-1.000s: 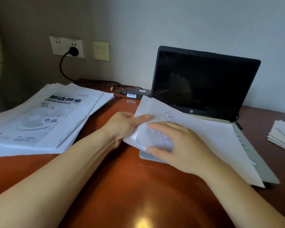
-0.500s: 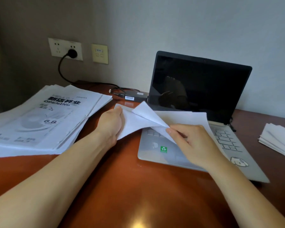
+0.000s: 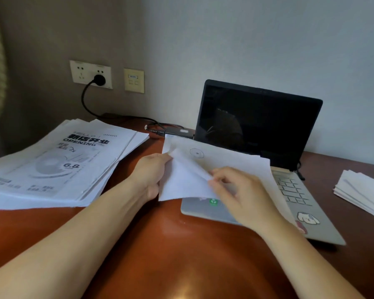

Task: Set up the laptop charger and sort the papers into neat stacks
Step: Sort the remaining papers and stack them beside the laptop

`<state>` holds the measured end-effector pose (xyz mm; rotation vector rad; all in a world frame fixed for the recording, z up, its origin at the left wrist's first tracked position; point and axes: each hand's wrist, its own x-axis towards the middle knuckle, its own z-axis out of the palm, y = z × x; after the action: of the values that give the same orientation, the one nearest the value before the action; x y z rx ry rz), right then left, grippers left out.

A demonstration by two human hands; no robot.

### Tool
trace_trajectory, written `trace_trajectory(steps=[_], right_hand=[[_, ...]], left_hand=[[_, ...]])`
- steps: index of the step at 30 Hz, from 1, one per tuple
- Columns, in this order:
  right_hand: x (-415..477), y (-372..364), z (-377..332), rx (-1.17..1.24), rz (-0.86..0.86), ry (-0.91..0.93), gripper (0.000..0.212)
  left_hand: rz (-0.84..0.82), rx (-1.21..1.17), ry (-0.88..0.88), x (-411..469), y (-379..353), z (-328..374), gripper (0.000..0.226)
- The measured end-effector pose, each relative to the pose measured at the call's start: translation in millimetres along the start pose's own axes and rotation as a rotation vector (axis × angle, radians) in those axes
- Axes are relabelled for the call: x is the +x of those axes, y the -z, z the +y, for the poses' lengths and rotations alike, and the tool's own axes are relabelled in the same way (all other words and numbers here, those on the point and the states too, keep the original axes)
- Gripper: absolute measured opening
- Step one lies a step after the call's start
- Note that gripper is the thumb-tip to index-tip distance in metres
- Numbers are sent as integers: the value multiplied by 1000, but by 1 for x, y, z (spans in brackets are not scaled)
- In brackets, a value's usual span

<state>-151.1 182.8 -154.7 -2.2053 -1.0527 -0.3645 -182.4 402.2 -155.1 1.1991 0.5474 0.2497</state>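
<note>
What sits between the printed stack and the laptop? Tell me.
Head view: the left hand gripping the loose sheets, above bare desk; the charger brick lies farther back.

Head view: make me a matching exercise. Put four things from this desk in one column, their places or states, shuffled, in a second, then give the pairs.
1. stack of printed black-and-white flyers
2. small stack of plain white papers
3. round black plug
4. silver laptop

A. open, screen dark
B. in the white wall socket
C. on the left of the reddish wooden table
D. at the table's right edge

Pairs: 1-C, 2-D, 3-B, 4-A
</note>
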Motion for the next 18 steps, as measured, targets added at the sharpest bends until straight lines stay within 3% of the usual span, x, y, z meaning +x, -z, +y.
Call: trace_trajectory(steps=[2,4,8,10,12,16,18], right_hand=[[-2,-2,-5,-30,-277,-67,45],[-3,-4,-3,-112,-347,-58,62],[-3,-7,6,-70,-96,-1,29],[-2,-5,8,40,54,-82,20],[1,0,3,241,156,-213,18],[3,16,-11,781,115,-449,21],[4,28,-18,921,98,-474,21]], left_hand=[[-37,-70,27,-1,3,1,22],[-106,-160,77,0,6,3,33],[-371,-309,104,-1,9,5,58],[-427,-257,72,3,8,3,68],[-413,-130,12,1,5,-1,62],[-433,13,-206,-5,-2,-11,52],[-433,34,-321,-4,-2,-10,54]])
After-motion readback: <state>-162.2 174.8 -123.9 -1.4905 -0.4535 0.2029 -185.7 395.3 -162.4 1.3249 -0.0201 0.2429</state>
